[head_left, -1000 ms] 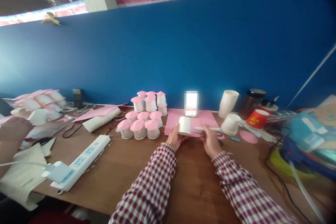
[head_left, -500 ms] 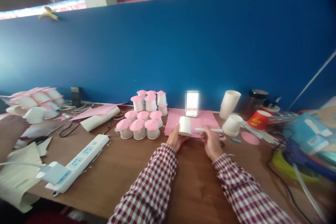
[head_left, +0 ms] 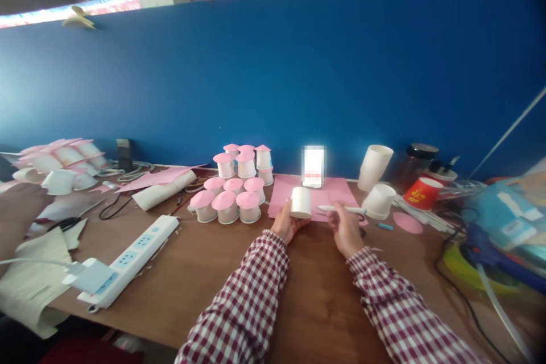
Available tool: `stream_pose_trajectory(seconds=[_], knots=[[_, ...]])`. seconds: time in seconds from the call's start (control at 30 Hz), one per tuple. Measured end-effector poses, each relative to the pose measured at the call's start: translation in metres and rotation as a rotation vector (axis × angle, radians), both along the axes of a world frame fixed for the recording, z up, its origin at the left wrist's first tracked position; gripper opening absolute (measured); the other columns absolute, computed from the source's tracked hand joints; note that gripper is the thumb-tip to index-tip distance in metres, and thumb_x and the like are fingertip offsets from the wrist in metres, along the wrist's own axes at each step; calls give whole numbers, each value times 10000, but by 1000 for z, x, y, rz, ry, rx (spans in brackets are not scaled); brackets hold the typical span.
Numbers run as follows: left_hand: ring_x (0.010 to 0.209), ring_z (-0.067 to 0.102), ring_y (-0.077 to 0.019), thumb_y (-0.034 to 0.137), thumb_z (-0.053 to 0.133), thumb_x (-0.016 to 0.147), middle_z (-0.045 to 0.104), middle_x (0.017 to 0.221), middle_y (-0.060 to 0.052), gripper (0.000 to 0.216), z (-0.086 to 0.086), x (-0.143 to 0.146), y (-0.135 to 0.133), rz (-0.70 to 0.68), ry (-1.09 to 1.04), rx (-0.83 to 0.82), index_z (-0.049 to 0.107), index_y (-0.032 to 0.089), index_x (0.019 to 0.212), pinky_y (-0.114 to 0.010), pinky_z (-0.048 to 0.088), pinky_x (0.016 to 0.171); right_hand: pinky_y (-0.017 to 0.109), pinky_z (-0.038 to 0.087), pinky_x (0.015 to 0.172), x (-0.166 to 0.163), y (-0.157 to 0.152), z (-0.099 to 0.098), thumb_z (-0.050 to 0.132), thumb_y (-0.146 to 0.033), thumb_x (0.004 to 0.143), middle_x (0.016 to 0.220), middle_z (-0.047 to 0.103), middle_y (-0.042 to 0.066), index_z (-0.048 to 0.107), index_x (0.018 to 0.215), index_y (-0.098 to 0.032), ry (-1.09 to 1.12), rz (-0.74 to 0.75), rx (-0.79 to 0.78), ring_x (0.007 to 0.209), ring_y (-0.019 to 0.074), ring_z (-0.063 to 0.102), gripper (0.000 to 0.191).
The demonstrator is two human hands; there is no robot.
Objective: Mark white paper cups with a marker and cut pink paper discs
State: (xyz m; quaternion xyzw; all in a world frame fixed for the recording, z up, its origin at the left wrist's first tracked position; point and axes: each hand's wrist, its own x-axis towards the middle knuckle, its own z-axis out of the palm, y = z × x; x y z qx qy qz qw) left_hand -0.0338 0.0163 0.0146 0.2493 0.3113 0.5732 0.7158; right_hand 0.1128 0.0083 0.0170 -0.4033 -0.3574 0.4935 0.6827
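My left hand [head_left: 285, 224] is closed around the lower part of a white paper cup [head_left: 301, 202], tilted bottom-up above the pink paper sheet [head_left: 336, 187]. In my right hand [head_left: 346, 231] is a white pen [head_left: 341, 209], its tip pointing left toward the cup with a gap between them. Behind the cup stands a bright, blurred-out upright screen or card [head_left: 313, 166]. To the left, several white cups with pink cone tops [head_left: 225, 205] are stacked in rows. An upturned white cup [head_left: 379, 201] sits right of the pen, near a blue pen cap [head_left: 385, 227].
A power strip [head_left: 134, 261] lies on the left of the table [head_left: 222, 284]. A co-worker's hand [head_left: 23, 202] is at far left by more cups. At right are a red cup [head_left: 422, 193], a pink disc [head_left: 407, 223], a tall cup stack [head_left: 374, 168] and a blue-handled tool with a cord [head_left: 490, 256].
The view has shifted slightly. The pen's tip stays just right of the cup, and both hands keep their hold.
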Motion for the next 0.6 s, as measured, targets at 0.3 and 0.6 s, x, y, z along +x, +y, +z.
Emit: stream_pose_trajectory(seconds=[0.3,0.6], knots=[[840,609,-222,507,417,854,609,1008,-172,503,-5,0,3,9,4,5,522,85,1105,-397,514,753,165,316,382,-2,-2,2,654,-375,693,536,573,-50,553,750,-186,-19,-15,33,457,71,501,222],[885,619,-239,460,455,853,617,1035,-186,460,-1,1,0,-1,22,21,527,84,1109,-418,513,790,165,315,394,-5,-6,9,623,-343,718,558,579,-47,548,763,-191,-45,-3,77,472,68,500,175]])
